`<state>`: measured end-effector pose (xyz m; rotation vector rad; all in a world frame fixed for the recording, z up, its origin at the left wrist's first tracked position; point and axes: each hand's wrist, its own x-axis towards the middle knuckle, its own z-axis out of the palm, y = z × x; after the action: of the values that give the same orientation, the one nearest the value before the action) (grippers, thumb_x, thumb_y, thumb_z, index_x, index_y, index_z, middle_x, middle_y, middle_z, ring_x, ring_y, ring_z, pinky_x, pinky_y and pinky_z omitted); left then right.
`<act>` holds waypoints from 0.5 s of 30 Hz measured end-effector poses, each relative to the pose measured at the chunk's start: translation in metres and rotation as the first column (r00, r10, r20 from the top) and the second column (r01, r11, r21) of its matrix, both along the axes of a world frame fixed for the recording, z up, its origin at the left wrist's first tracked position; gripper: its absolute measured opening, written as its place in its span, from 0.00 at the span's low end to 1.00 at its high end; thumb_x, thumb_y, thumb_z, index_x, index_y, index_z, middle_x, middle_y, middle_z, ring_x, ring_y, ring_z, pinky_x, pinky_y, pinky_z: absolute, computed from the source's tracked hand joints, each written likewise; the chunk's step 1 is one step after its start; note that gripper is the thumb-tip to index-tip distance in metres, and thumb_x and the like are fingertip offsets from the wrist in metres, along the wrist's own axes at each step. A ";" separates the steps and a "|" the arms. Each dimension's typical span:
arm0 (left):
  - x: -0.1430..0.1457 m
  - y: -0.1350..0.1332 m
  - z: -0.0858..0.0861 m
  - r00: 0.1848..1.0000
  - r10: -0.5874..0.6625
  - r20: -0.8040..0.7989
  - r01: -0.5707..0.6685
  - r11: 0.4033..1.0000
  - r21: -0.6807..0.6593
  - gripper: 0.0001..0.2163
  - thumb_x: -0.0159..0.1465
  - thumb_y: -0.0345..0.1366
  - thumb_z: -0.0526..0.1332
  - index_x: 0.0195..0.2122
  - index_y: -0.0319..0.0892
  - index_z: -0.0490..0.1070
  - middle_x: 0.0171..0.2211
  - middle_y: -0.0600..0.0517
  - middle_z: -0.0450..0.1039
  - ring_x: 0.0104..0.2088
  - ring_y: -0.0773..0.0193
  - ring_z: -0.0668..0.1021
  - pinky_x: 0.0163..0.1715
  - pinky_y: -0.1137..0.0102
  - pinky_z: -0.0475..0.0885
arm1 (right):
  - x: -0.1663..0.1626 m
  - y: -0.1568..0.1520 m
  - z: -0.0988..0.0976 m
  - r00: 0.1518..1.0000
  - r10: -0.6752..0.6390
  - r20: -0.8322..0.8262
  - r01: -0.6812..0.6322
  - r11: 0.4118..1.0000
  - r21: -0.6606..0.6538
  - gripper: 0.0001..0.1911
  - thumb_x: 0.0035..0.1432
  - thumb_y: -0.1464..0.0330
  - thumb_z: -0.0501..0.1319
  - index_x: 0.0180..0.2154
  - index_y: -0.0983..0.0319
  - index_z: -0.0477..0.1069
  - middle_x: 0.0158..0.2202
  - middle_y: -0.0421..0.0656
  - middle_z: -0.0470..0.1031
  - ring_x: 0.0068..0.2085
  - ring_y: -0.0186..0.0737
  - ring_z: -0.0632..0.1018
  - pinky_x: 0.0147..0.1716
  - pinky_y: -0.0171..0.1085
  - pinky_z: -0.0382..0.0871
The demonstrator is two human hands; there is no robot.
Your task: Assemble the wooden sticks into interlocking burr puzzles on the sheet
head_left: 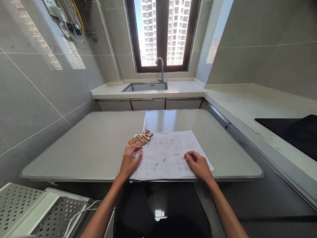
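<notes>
Wooden pieces lie at one o'clock from the nearer left hand, unclenched; row axis eight-to-two; right hand curled, contents not discernible

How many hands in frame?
2. The left hand is at the printed sheet's left edge, by the wooden pieces; the right hand is at its right side. No others visible.

Grey glossy tile walls w/ daylight reflections; dark-framed dbl. glass window; white L-shaped countertop w/ inset rect. steel sink; off-white rounded-corner table in front.
</notes>
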<state>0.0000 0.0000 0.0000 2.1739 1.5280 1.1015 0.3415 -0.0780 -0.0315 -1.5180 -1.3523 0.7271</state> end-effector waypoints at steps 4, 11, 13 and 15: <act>-0.001 0.030 -0.007 0.984 0.100 -0.146 -0.082 0.989 0.125 0.21 0.64 0.46 0.67 0.56 0.45 0.73 0.61 0.40 0.70 0.61 0.40 0.68 0.62 0.48 0.64 | 0.001 0.001 -0.001 1.000 0.008 -0.004 -0.008 1.000 -0.006 0.23 0.65 0.46 0.58 0.35 0.58 0.76 0.36 0.47 0.83 0.36 0.47 0.79 0.42 0.42 0.72; -0.001 0.074 -0.017 0.958 0.078 -0.276 -0.058 0.995 0.080 0.33 0.61 0.56 0.68 0.62 0.43 0.66 0.63 0.37 0.68 0.63 0.36 0.67 0.62 0.47 0.60 | 0.001 0.001 0.001 1.000 0.003 -0.020 -0.003 1.000 -0.009 0.22 0.65 0.47 0.59 0.35 0.59 0.76 0.36 0.48 0.84 0.36 0.47 0.79 0.41 0.42 0.72; -0.001 0.082 -0.018 0.962 0.072 -0.264 -0.061 0.997 0.050 0.34 0.61 0.58 0.67 0.61 0.43 0.67 0.60 0.37 0.72 0.61 0.36 0.70 0.61 0.48 0.62 | 0.000 0.000 0.002 1.000 0.003 -0.023 -0.003 1.000 -0.008 0.21 0.65 0.48 0.59 0.35 0.59 0.76 0.36 0.47 0.84 0.35 0.47 0.79 0.41 0.41 0.72; -0.001 0.086 -0.017 0.968 0.066 -0.242 -0.064 0.998 0.018 0.35 0.59 0.61 0.67 0.60 0.43 0.68 0.56 0.37 0.75 0.58 0.37 0.73 0.60 0.49 0.63 | 0.000 0.000 0.003 1.000 0.002 -0.019 -0.003 1.000 -0.005 0.21 0.65 0.49 0.60 0.35 0.58 0.76 0.35 0.47 0.83 0.35 0.46 0.80 0.41 0.41 0.72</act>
<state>-0.0011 0.0865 -0.0170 2.3523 1.7076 0.8890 0.3415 -0.0776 -0.0288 -1.5097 -1.3390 0.7456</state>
